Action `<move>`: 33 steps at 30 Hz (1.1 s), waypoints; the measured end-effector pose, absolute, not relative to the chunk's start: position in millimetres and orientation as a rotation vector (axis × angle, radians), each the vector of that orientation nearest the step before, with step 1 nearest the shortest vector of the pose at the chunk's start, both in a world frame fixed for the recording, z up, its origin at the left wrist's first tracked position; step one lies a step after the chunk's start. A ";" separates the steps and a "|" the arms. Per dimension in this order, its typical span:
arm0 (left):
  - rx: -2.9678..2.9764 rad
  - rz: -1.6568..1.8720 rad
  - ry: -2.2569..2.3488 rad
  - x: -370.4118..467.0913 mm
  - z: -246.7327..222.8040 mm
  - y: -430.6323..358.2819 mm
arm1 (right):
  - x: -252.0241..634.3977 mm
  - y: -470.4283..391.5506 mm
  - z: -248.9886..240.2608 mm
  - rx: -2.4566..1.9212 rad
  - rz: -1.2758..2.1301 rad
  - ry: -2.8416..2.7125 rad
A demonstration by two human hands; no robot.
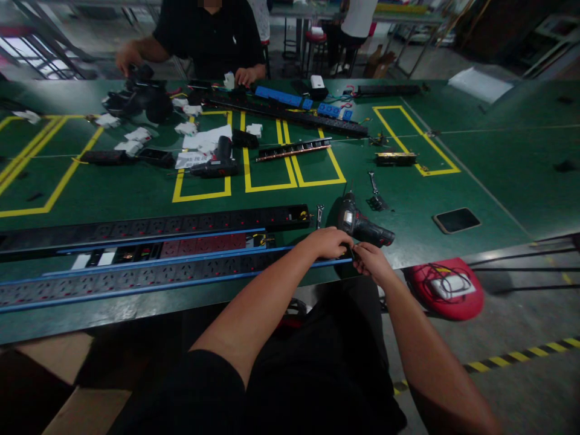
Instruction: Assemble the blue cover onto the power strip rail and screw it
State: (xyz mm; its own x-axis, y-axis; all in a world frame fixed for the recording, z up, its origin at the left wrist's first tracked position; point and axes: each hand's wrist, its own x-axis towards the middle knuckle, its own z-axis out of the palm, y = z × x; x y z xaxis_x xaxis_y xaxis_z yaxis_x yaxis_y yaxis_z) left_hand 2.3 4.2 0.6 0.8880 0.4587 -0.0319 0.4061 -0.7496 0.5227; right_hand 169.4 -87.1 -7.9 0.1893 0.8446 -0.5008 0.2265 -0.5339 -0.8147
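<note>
My left hand (333, 243) and my right hand (369, 261) meet at the right end of a long black power strip (217, 266) with blue edges, near the table's front edge. Fingers of both hands are pinched together over that end, almost touching each other. Whatever lies between them is too small and dark to make out. Just beyond the hands a black cordless drill (362, 226) lies on its side. A small wrench (319, 215) rests to its left. Behind the blue-edged strip lie a partly open strip with dark red sockets (203, 243) and another long black power strip (149, 226).
Across the green table (498, 181) a person in black (211, 36) handles parts. A second drill (217, 163), a phone (456, 220), another wrench (374, 184) and blue socket blocks (278, 95) lie about. A red stool (473, 296) holding cables stands at the right.
</note>
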 end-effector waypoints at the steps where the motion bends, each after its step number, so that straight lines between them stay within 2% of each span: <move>1: 2.521 0.127 0.623 2.5 0.4 4.3 | 169.5 -87.4 -7.7 -1.868 1.364 -0.996; 33: 2.521 0.138 0.646 1.4 0.7 3.1 | 170.0 -89.1 -8.3 -1.829 1.378 -1.006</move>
